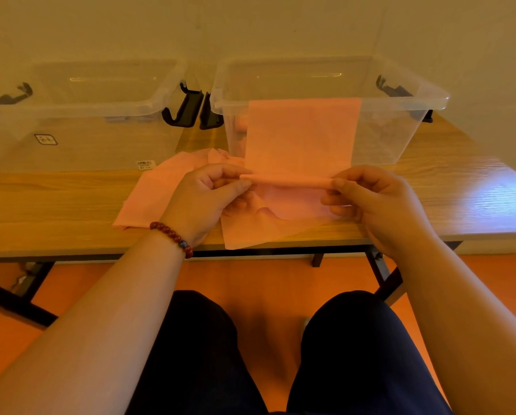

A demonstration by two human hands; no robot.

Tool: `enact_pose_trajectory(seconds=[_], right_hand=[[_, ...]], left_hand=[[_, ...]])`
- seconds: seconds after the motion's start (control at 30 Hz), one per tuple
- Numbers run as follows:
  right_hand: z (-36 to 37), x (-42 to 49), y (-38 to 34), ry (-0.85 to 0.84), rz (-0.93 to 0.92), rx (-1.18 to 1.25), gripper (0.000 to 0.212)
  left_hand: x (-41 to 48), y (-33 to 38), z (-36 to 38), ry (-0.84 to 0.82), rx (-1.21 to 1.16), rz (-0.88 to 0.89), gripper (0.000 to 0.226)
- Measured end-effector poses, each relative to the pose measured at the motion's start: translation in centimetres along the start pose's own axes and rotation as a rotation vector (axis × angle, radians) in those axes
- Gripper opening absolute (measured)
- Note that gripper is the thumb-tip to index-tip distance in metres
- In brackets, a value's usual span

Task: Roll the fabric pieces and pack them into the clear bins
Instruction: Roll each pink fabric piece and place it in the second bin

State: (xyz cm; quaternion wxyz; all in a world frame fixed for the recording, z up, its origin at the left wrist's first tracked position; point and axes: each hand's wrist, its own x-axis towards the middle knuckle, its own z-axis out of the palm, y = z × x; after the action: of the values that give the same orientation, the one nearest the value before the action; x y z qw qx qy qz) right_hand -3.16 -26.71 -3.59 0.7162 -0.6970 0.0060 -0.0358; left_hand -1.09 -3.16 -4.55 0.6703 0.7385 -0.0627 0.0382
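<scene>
The pink fabric [301, 136] runs away from the hands, its far end draped over the right bin's [400, 136] near rim, while left hand [205, 196] and right hand [367, 196] each pinch one end of its started roll, which lies left-to-right.

We cannot read the small label [145, 164] on the left bin [100, 139], which the left edge cuts off, and the held fabric piece [301, 136] hides what lies inside the right bin [394, 136].
</scene>
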Motion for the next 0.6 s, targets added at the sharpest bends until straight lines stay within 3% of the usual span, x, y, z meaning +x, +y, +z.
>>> enact_pose_trajectory(seconds=[0.4, 0.6], right_hand=[[0.07, 0.34, 0.4, 0.043, -0.011, 0.019, 0.01], [-0.24, 0.06, 0.29, -0.027, -0.018, -0.014, 0.014]], left_hand=[[-0.01, 0.23, 0.37, 0.016, -0.05, 0.006, 0.014], [-0.13, 0.27, 0.27, 0.017, -0.025, 0.03, 0.017]])
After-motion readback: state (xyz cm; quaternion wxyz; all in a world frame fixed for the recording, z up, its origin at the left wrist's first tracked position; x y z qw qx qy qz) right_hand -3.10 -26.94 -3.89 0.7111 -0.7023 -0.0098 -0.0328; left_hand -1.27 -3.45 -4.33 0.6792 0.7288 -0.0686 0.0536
